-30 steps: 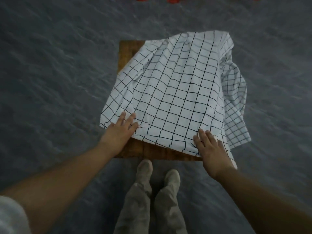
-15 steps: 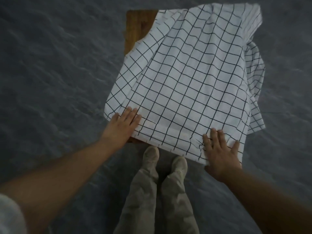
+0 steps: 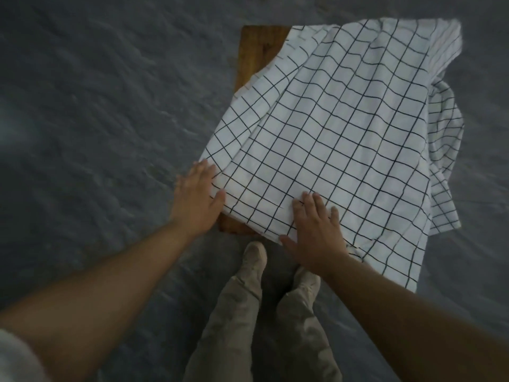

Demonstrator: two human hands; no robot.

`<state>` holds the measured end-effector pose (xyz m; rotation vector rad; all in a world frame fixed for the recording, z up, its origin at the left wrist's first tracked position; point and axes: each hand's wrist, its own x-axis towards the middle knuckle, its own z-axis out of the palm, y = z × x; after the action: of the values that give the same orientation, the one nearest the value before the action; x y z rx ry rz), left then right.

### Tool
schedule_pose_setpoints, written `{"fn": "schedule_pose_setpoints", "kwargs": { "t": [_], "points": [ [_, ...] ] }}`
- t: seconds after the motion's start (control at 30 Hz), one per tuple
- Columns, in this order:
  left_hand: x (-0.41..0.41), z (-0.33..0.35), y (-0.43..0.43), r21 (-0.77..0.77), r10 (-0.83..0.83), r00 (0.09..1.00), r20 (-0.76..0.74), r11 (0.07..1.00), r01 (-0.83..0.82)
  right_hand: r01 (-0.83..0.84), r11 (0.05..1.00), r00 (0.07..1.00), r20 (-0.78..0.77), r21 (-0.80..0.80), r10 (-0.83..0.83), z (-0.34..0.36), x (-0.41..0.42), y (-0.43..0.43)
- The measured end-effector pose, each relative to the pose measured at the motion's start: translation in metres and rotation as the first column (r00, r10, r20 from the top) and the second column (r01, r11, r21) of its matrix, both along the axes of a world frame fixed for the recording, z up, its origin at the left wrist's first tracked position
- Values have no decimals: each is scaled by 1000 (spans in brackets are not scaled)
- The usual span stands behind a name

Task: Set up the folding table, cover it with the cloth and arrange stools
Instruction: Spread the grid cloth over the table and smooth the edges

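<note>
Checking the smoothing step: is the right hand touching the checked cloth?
Touching. The head view shows the right hand lying flat, fingers spread, on the checked cloth near the table's near edge.

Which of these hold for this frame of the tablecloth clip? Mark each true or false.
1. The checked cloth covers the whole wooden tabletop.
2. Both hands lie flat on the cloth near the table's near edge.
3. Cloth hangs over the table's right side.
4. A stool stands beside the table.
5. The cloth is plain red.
1. False. The white cloth with black grid lines leaves the brown wooden tabletop bare at its far-left corner and at the near-left corner.
2. True. The left hand and the right hand press on it with fingers spread.
3. True. It bunches and drapes there.
4. False. No stool is in view, only grey floor.
5. False. It is white with a black grid.
</note>
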<state>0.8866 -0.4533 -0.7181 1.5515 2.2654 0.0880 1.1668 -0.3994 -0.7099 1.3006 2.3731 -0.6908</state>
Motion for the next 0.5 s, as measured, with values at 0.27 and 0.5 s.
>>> {"fn": "schedule_pose_setpoints", "kwargs": {
  "t": [0.27,0.5],
  "points": [
    [-61,-27,51,-229,486,775,404,874,-428,-16,1000,995,-98,-10,15,-12,-93,-1],
    [-83,-55,79,-365,427,654,624,900,-239,-40,999,999,7,5,40,-40,-159,-8]
  ]
}}
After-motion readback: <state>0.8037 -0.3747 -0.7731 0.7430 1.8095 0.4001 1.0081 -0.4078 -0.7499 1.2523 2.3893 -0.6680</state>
